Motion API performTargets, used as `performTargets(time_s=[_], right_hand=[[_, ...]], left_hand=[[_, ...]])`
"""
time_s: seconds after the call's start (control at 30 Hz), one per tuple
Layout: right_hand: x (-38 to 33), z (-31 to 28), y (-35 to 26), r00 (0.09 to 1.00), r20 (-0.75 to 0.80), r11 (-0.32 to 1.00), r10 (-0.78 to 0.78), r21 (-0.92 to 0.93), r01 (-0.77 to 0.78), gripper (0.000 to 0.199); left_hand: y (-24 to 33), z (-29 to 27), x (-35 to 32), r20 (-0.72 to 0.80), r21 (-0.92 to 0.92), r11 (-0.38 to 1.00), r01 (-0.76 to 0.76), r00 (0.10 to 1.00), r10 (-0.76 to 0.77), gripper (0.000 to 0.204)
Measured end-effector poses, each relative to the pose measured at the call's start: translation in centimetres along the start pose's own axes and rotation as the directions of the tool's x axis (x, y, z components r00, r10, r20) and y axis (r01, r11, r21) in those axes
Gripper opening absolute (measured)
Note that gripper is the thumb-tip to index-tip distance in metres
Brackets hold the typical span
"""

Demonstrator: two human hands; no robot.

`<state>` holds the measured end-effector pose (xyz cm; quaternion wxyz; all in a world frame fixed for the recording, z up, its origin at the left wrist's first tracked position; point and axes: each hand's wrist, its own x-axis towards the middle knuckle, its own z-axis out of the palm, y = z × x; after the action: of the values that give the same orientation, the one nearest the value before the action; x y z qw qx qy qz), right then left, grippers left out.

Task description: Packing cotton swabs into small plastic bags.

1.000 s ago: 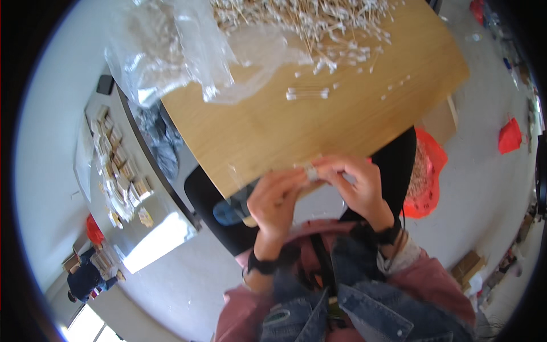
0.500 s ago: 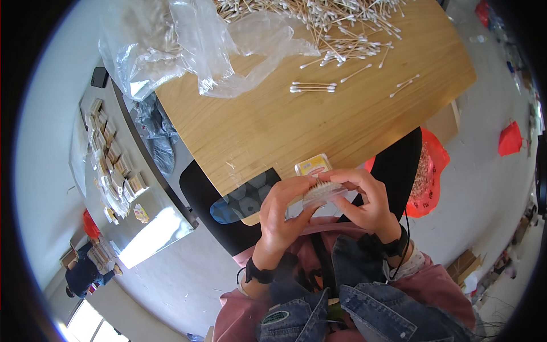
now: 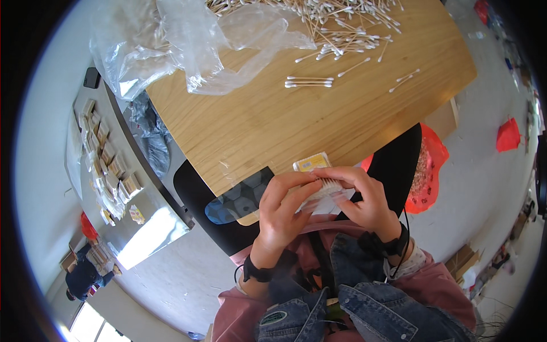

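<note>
A small clear plastic box (image 3: 321, 202) packed with cotton swabs (image 3: 331, 184) is held between my two hands above my lap, at the table's near edge. My left hand (image 3: 279, 212) grips its left side, fingers bent over the top. The right hand (image 3: 369, 200) closes on the other side, thumb along the lower part. Fingers cover much of the box. Just beyond them a yellow-and-white label (image 3: 311, 162) shows; whether it belongs to this box or a separate pack I cannot tell.
The wooden table (image 3: 239, 137) carries a heap of loose cotton swabs (image 3: 342, 25) and a crumpled clear bag (image 3: 199, 51). On a side table to the left stand several small packed boxes (image 3: 108, 159). A red bag (image 3: 427, 171) lies right; another person (image 3: 85, 273) is far left.
My left fingers have moved over the top of the box, covering more of the swabs. The view has shifted slightly.
</note>
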<state>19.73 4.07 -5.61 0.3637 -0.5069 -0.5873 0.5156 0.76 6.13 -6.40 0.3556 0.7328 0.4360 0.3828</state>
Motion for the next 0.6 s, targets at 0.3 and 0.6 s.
performTargets(time_s=[0.3, 0.6], right_hand=[[0.9, -0.1, -0.4, 0.997, -0.021, 0.988, -0.073, -0.135, 0.070, 0.036], [1.6, -0.4, -0.5, 0.992, -0.058, 0.984, -0.115, -0.147, 0.105, 0.038]], left_hand=[[-0.8, -0.4, 0.3, -0.024, 0.022, 0.995, -0.097, 0.995, 0.098, 0.044], [0.2, -0.3, 0.9, -0.032, -0.114, 0.981, 0.155, 0.987, -0.160, 0.033]])
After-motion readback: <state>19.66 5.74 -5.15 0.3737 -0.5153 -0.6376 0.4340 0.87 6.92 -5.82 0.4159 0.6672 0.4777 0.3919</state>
